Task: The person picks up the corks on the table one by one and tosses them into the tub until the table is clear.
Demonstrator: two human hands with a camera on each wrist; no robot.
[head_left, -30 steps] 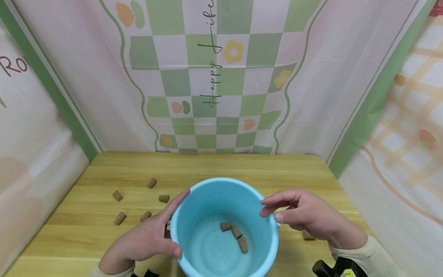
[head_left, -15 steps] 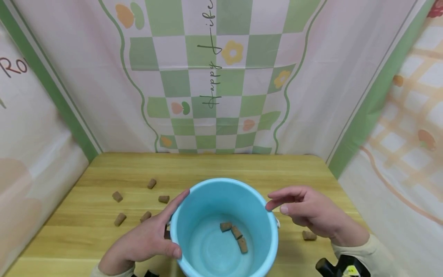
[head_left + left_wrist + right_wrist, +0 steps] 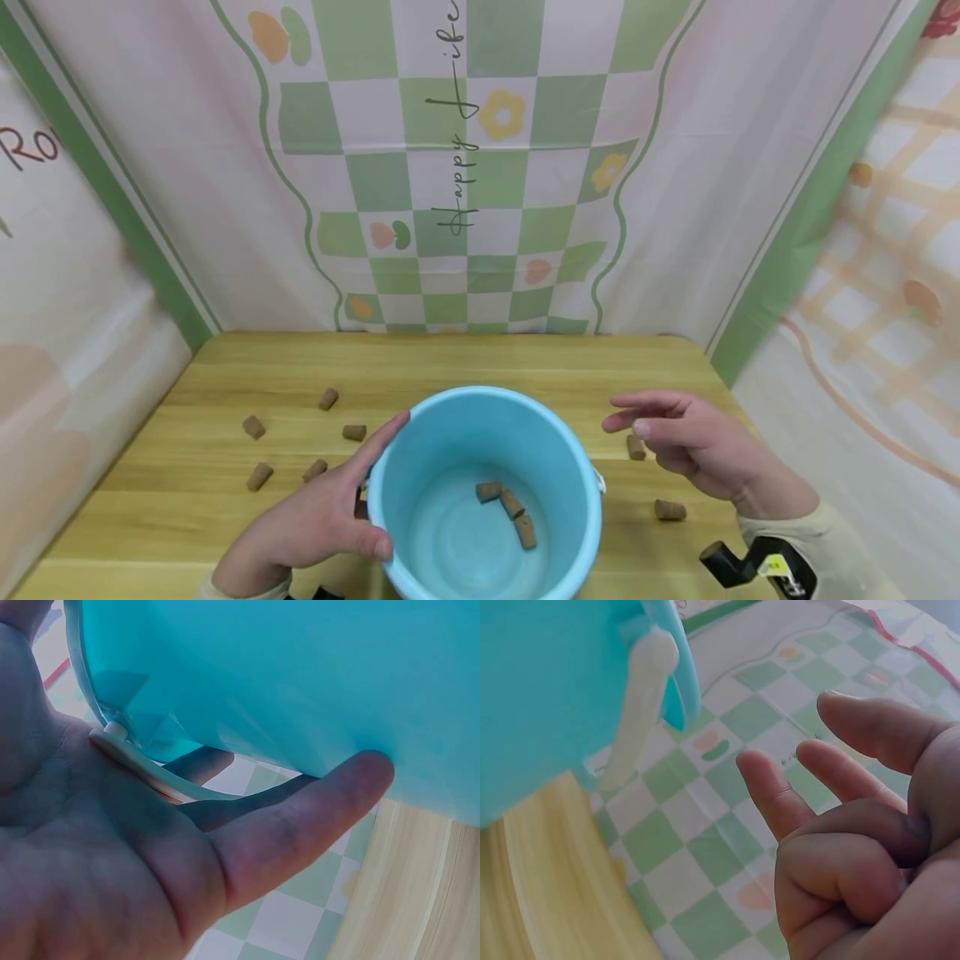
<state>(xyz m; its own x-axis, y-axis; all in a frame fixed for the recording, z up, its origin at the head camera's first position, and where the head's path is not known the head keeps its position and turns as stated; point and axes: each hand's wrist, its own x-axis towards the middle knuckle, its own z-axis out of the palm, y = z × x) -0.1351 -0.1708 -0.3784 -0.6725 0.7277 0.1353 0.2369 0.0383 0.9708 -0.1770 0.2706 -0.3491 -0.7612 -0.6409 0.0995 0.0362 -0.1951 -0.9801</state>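
Note:
A light blue bucket [image 3: 461, 437] stands upright on the table with three brown corks [image 3: 512, 503] on its bottom. My left hand [image 3: 322, 517] holds its left side, thumb and index finger at the rim. In the left wrist view, the fingers [image 3: 300, 836] lie along the outer wall, with the pale handle [image 3: 161, 774] against the palm. My right hand [image 3: 697, 442] hovers right of the bucket, apart from it, with nothing between thumb and index finger. The right wrist view shows its ring and little fingers folded in. Below it lie two corks, one farther back [image 3: 636, 447] and one nearer [image 3: 670, 510].
Several more corks lie scattered on the wooden table [image 3: 150, 517] to the left, one [image 3: 315, 471] close beside my left hand. A checkered curtain [image 3: 435, 183] hangs behind the table's back edge, and printed cloths flank both sides. The bucket's white handle pivot [image 3: 601, 481] sticks out at its right.
My right hand has drawn away from the bucket's right rim, moving right and slightly back, uncovering two corks on the table. The left hand and bucket stay put.

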